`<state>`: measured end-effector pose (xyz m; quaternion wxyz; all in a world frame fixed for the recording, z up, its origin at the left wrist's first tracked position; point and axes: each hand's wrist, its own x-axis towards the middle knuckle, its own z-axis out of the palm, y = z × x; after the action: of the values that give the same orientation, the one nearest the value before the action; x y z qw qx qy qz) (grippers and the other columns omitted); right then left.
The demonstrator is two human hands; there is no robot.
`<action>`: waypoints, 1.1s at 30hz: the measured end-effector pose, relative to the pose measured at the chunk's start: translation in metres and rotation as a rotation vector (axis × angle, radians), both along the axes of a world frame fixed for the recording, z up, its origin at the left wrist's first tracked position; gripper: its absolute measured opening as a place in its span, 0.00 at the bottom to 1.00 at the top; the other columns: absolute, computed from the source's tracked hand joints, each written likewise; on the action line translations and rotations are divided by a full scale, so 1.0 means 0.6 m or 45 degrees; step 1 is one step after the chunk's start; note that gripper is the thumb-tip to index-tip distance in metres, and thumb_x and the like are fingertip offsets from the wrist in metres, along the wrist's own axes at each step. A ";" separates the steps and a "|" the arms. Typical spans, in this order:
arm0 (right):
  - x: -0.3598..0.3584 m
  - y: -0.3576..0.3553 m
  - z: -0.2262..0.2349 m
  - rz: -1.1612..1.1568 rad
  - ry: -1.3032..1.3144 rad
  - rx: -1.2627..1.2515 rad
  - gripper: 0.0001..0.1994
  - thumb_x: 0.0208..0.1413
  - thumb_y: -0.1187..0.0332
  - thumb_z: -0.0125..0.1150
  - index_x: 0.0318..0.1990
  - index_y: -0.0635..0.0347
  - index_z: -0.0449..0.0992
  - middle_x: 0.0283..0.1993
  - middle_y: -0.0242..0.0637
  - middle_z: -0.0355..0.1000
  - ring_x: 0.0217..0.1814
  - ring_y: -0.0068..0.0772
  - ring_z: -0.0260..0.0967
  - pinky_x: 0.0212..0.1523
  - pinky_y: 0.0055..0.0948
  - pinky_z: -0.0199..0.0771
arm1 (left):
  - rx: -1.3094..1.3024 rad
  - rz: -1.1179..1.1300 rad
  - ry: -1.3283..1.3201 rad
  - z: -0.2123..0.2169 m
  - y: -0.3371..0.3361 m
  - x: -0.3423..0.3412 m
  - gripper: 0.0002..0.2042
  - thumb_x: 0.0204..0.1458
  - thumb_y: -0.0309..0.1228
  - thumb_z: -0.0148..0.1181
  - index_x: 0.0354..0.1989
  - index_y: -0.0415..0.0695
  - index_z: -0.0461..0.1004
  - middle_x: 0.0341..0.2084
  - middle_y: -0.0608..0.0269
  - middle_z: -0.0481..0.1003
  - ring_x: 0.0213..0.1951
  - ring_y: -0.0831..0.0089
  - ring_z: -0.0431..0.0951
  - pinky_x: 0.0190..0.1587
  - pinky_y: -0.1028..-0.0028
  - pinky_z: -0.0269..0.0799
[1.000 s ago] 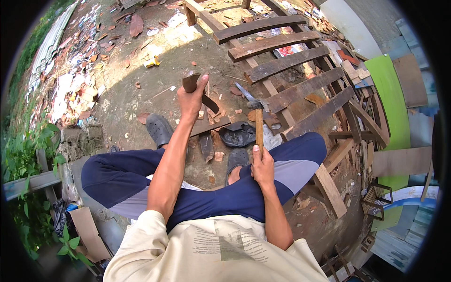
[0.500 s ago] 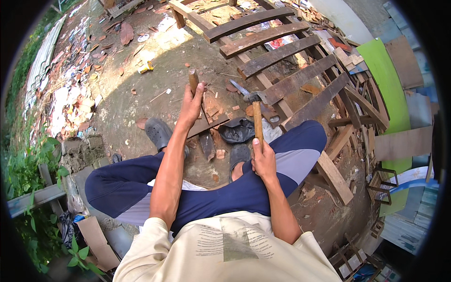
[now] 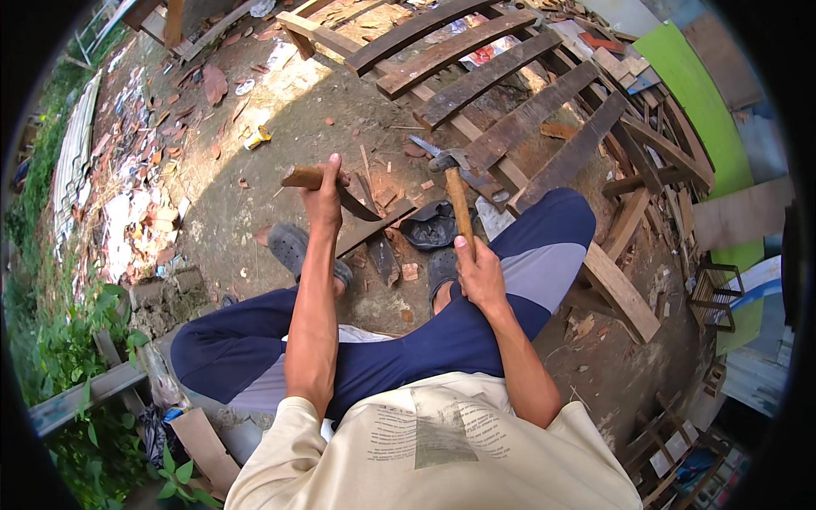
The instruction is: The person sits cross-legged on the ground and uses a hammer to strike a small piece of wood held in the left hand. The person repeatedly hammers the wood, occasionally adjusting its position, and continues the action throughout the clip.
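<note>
The left hand [image 3: 324,197] is closed around a short brown piece of wood [image 3: 304,177], thumb pointing up, the wood's blunt end sticking out to the left of the fist. From the hand a dark curved strip [image 3: 359,202] runs down to the right toward a dark plank [image 3: 374,228] lying on the dirt. The right hand [image 3: 478,272] grips the lower end of a hammer [image 3: 459,204] by its wooden handle; the handle stands nearly upright and the metal claw head sits at the top, just in front of the slatted wooden frame [image 3: 510,127].

Compared with half a second ago, the left hand has turned: then it was raised with fingers spread along the wood, now it is a fist with the wood lying crosswise. The hammer has stayed upright in the right hand, with much the same grip.

Between the two hands, on the ground, lies a crumpled black bag [image 3: 432,225]. A grey sandal [image 3: 293,246] is under the left forearm, and both legs in dark blue trousers [image 3: 399,340] frame the work.

Farther out, a small yellow can-like package [image 3: 256,138] lies on the bare earth at upper left, beside a strip of white and reddish litter [image 3: 127,204]. A bright green flat panel [image 3: 705,110] stands at the right edge, and a brown cardboard piece [image 3: 204,446] leans at lower left near green plants [image 3: 59,340]
</note>
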<state>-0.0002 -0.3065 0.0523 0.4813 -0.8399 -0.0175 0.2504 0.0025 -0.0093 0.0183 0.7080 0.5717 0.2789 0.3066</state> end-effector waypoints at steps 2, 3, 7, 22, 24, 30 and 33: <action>0.002 -0.003 0.000 -0.005 0.004 -0.016 0.26 0.69 0.47 0.50 0.33 0.66 0.70 0.23 0.52 0.70 0.29 0.58 0.71 0.33 0.48 0.67 | -0.002 -0.019 -0.019 0.017 -0.019 0.011 0.17 0.55 0.41 0.69 0.20 0.45 0.73 0.18 0.68 0.73 0.24 0.78 0.73 0.31 0.74 0.67; 0.003 -0.003 0.000 -0.004 0.005 -0.013 0.26 0.69 0.47 0.50 0.33 0.66 0.70 0.23 0.52 0.69 0.28 0.58 0.71 0.33 0.48 0.67 | 0.017 -0.013 -0.027 0.020 -0.024 0.013 0.17 0.55 0.40 0.69 0.21 0.45 0.73 0.18 0.68 0.73 0.24 0.78 0.73 0.31 0.74 0.67; 0.003 -0.003 -0.003 -0.003 0.002 -0.001 0.26 0.69 0.47 0.50 0.33 0.66 0.70 0.23 0.52 0.69 0.29 0.58 0.71 0.32 0.48 0.66 | 0.053 -0.016 -0.011 0.020 -0.040 0.018 0.16 0.57 0.38 0.68 0.21 0.45 0.72 0.18 0.68 0.72 0.24 0.78 0.72 0.31 0.74 0.68; 0.002 -0.001 -0.006 0.003 0.023 -0.023 0.26 0.69 0.47 0.50 0.32 0.65 0.70 0.21 0.47 0.69 0.26 0.51 0.71 0.31 0.46 0.67 | 0.013 0.007 0.024 0.005 -0.059 0.015 0.15 0.56 0.39 0.69 0.23 0.45 0.74 0.19 0.70 0.73 0.23 0.82 0.71 0.28 0.78 0.65; 0.003 -0.001 -0.005 0.000 0.024 -0.021 0.26 0.69 0.47 0.50 0.32 0.66 0.70 0.21 0.47 0.69 0.25 0.50 0.71 0.31 0.45 0.67 | 0.000 0.018 0.043 0.007 -0.063 0.015 0.15 0.56 0.39 0.69 0.23 0.45 0.74 0.19 0.70 0.73 0.23 0.82 0.71 0.28 0.78 0.65; 0.003 0.000 -0.001 0.009 0.028 -0.034 0.26 0.69 0.47 0.50 0.32 0.66 0.70 0.21 0.47 0.69 0.25 0.50 0.70 0.31 0.45 0.66 | 0.036 0.018 0.063 0.002 -0.058 0.013 0.17 0.56 0.41 0.69 0.23 0.45 0.73 0.19 0.69 0.73 0.23 0.81 0.72 0.29 0.77 0.66; 0.003 -0.001 -0.002 0.006 0.034 -0.036 0.26 0.69 0.47 0.50 0.32 0.66 0.70 0.21 0.48 0.69 0.25 0.51 0.70 0.31 0.46 0.66 | 0.044 0.021 0.068 0.003 -0.060 0.013 0.17 0.57 0.42 0.68 0.23 0.45 0.73 0.19 0.70 0.73 0.24 0.80 0.72 0.30 0.77 0.66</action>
<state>0.0015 -0.3070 0.0511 0.4689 -0.8432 -0.0095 0.2629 0.0103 -0.0452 0.0201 0.6877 0.5895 0.2971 0.3019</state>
